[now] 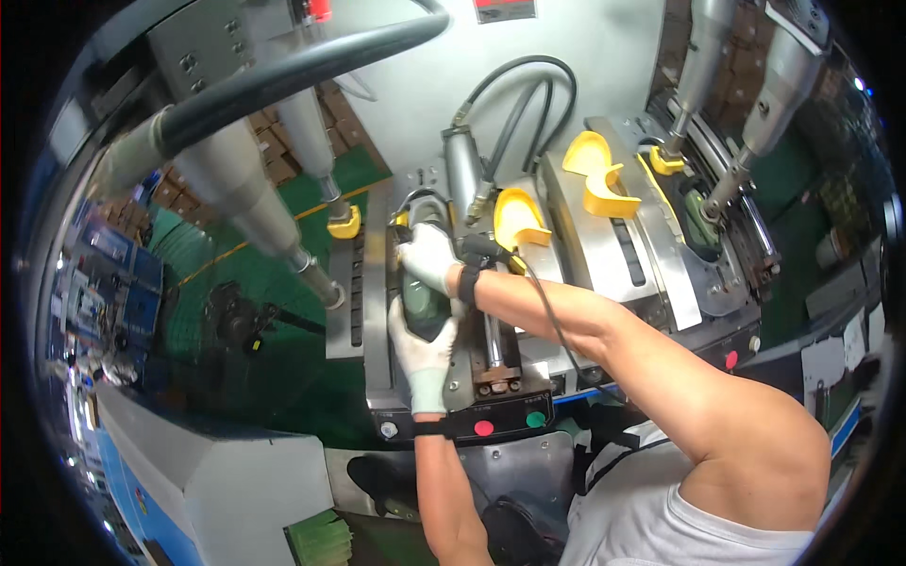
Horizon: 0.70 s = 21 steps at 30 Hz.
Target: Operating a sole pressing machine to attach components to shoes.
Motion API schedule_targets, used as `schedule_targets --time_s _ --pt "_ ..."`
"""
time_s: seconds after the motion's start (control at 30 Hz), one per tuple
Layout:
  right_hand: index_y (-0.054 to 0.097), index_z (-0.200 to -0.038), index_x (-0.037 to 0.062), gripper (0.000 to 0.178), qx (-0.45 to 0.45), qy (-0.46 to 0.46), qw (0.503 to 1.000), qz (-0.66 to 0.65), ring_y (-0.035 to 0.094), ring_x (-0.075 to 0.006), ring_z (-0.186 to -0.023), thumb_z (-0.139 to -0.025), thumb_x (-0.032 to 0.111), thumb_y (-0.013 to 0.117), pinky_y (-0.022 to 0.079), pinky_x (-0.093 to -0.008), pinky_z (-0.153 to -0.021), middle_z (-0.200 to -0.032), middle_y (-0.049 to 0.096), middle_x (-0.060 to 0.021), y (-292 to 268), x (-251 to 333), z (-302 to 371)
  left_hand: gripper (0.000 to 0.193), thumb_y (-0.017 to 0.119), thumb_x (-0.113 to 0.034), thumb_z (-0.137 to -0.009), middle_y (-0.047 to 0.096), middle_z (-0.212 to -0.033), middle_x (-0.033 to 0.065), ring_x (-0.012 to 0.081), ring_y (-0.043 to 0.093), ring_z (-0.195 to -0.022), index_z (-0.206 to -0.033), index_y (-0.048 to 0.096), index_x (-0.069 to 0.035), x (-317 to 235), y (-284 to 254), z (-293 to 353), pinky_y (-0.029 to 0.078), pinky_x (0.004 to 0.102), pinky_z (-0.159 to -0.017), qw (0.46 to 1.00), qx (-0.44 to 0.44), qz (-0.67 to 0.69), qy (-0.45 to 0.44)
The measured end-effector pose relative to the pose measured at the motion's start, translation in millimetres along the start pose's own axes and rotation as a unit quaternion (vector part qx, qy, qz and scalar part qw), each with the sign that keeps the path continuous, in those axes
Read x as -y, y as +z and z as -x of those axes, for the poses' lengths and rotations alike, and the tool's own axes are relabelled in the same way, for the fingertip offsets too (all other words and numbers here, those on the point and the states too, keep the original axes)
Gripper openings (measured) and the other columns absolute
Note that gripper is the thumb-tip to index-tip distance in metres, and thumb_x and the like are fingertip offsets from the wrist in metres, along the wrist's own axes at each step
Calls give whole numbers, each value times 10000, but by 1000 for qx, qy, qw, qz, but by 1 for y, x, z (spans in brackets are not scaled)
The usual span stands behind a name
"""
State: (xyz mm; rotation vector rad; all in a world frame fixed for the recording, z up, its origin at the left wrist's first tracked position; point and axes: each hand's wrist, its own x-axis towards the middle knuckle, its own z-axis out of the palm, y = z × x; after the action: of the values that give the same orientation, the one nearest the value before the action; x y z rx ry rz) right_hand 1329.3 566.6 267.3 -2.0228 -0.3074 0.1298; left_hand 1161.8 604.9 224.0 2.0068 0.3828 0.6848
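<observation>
A dark green and black shoe (425, 302) lies lengthwise in the left station of a metal machine, its far end toward the back. My left hand (422, 354), in a white glove, is closed around the near end of the shoe, thumb and fingers on either side. Over its far part rests my right hand (429, 257), also gloved, with the fingers curled on the left side. That hand hides much of the shoe's upper surface. Just right of my right wrist stands a yellow curved pad (520, 219).
A second dark shoe (699, 228) sits in the right station under metal rods. More yellow pads (604, 179) stand on the middle block. Thick rods (241, 203) reach down at the left. Red and green buttons (484, 428) line the front panel. A thin cable crosses my right forearm.
</observation>
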Motion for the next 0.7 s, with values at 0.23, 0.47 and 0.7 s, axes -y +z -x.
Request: schedule_targets --time_s 0.23,0.47,0.7 --pt "723 -1046 -27 355 0 31 999 -19 703 -430 -1010 -859 275 718 551 -479 -891 -1011 719 -286 1 -6 -44 917 914 -168 -711 551 -1401 193 287 548 -1289 -1470 438 30 -8 25 -27 441 393 -1105 993 -23 106 -41" --pt "755 -989 13 340 8 41 996 75 716 -430 -961 -854 324 720 578 -478 -853 -980 730 -269 17 -3 -98 843 889 -91 -768 619 -1318 149 212 606 -1171 -1476 444 19 -14 11 -77 478 342 -1041 996 46 72 -21" --pt "683 -1150 -9 429 56 -25 982 178 683 -410 -1097 -863 304 740 553 -472 -950 -1140 712 -241 46 -22 -66 906 941 -175 -698 628 -1315 198 324 623 -1188 -1435 463 47 47 24 -30 482 384 -1046 996 -27 -58 -56"
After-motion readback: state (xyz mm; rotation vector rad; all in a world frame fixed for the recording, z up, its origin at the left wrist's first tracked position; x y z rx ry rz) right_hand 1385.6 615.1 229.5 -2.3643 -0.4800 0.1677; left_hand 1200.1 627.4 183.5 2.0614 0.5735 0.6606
